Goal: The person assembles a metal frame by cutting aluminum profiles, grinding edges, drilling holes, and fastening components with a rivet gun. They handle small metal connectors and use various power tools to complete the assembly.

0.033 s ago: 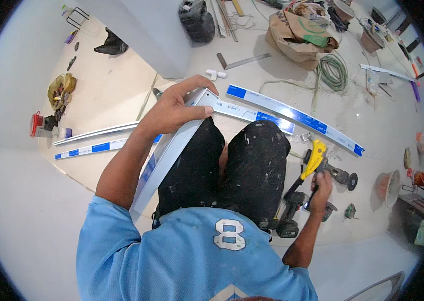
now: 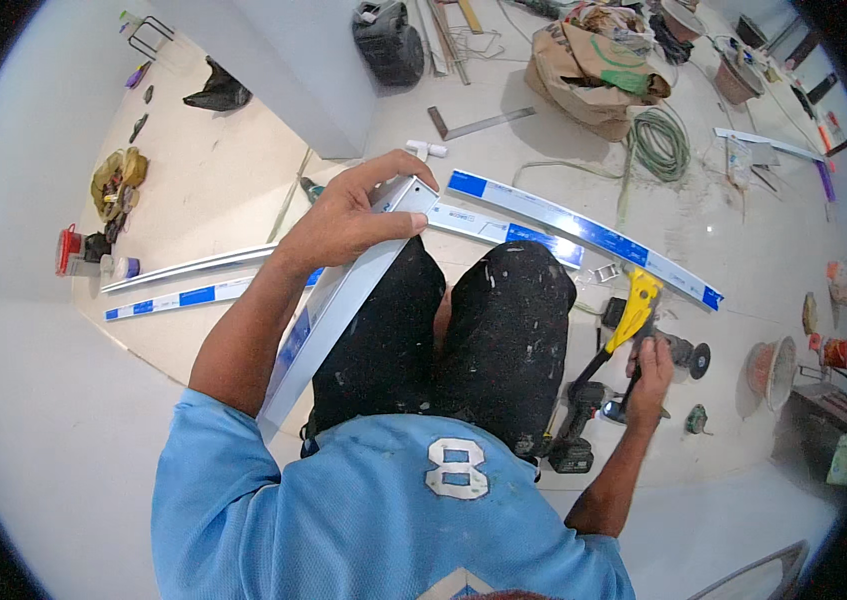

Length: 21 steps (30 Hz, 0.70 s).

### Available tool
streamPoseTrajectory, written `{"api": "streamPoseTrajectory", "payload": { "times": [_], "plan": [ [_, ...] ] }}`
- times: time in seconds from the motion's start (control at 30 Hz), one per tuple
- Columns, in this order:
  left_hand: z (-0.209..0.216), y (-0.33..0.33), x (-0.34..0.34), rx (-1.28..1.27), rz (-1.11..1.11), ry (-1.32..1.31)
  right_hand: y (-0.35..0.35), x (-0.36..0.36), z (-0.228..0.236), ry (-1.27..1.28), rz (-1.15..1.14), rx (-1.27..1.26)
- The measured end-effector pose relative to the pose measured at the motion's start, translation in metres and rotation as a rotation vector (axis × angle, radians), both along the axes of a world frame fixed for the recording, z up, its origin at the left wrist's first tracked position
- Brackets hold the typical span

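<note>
My left hand (image 2: 353,208) is closed on a long white metal profile (image 2: 331,310). The thumb presses one face near the upper end, with a small dark hole there, and the profile slants down beside my left thigh. At my right, my right hand (image 2: 651,372) is curled round a dark tool (image 2: 631,394) whose kind I cannot make out. A yellow-and-black hand tool (image 2: 635,310) lies just left of those fingers, and a cordless drill (image 2: 575,425) lies by my right thigh. An angle grinder (image 2: 688,354) rests beyond the hand.
Blue-and-white profiles (image 2: 593,236) lie past my knees, others (image 2: 188,297) at the left. A carpenter's square (image 2: 488,124), coiled hose (image 2: 659,145), paper sack (image 2: 583,85) and black container (image 2: 388,45) are farther off. A wall column (image 2: 293,80) stands at the back left; a bucket (image 2: 773,372) sits far right.
My right hand has shifted slightly to the right and up, with the dark tool in it. The left hand and the profile have hardly moved.
</note>
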<state>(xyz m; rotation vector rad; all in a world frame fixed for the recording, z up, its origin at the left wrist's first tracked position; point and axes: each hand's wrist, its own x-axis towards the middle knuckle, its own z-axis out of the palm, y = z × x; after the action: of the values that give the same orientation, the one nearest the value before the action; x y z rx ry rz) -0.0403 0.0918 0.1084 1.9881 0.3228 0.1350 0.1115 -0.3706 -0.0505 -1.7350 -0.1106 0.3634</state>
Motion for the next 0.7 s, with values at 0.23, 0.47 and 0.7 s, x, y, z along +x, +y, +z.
{"api": "streamPoseTrajectory", "payload": {
  "times": [0.23, 0.47, 0.7],
  "plan": [
    [0.005, -0.024, 0.035, 0.085, -0.129, -0.06, 0.079, -0.018, 0.18, -0.436, 0.318, -0.283],
    [0.032, -0.04, 0.043, -0.026, -0.143, 0.057, 0.117, -0.038, 0.196, -0.741, 0.422, -0.235],
    [0.041, -0.041, 0.04, 0.031, -0.145, 0.02, 0.116, -0.042, 0.192, -0.691, 0.384, -0.279]
  ]
}}
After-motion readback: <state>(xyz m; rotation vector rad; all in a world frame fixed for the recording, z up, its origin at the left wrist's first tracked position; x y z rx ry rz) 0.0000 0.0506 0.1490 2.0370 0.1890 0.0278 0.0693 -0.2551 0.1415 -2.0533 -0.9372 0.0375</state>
